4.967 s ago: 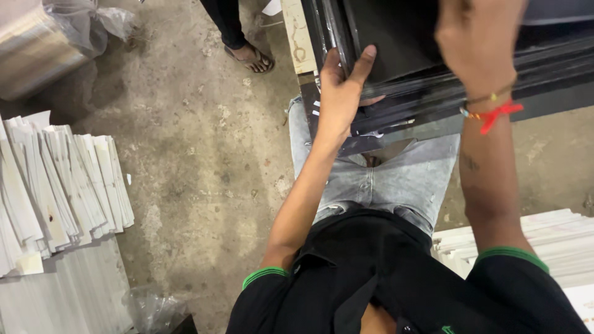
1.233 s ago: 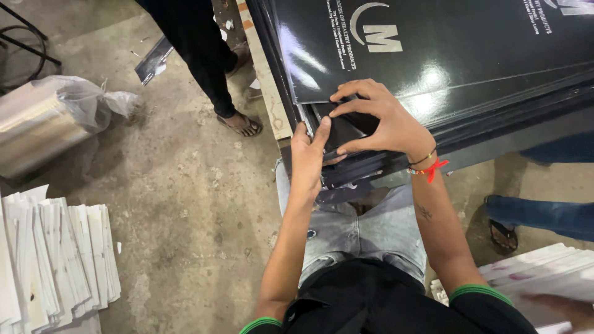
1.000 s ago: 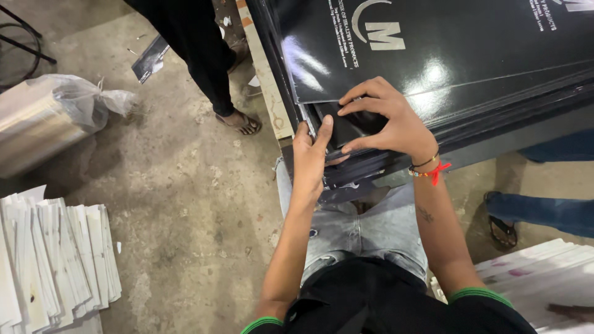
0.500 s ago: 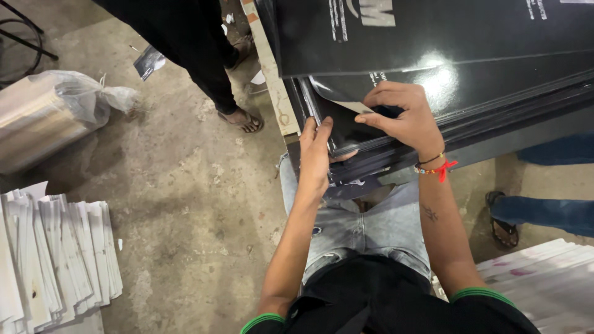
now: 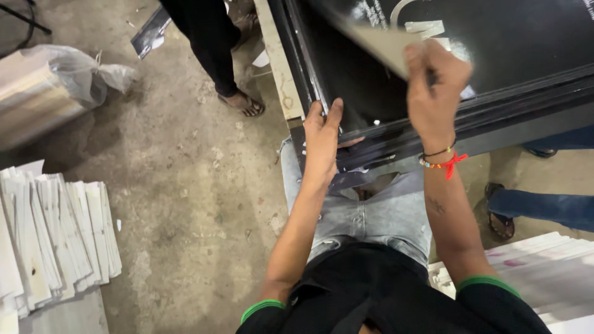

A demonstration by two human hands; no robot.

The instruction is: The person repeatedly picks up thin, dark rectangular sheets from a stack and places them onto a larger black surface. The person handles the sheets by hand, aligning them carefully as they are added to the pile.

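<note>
Your right hand (image 5: 433, 83) is raised and pinches the corner of a thin glossy black sheet (image 5: 377, 43), peeling it up so its pale grey underside shows; motion blur makes the exact grip hard to judge. Your left hand (image 5: 323, 139) lies flat, fingers together and holding nothing, on the near edge of the stack of large black printed sheets (image 5: 495, 49) on the bench in front of your knees. Fanned white card bundles (image 5: 55, 229) lie on the concrete floor (image 5: 185, 185), well apart on your left.

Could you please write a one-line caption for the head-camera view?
Left hand steadies a stack of glossy black sheets while the right hand lifts the top sheet's corner.
</note>
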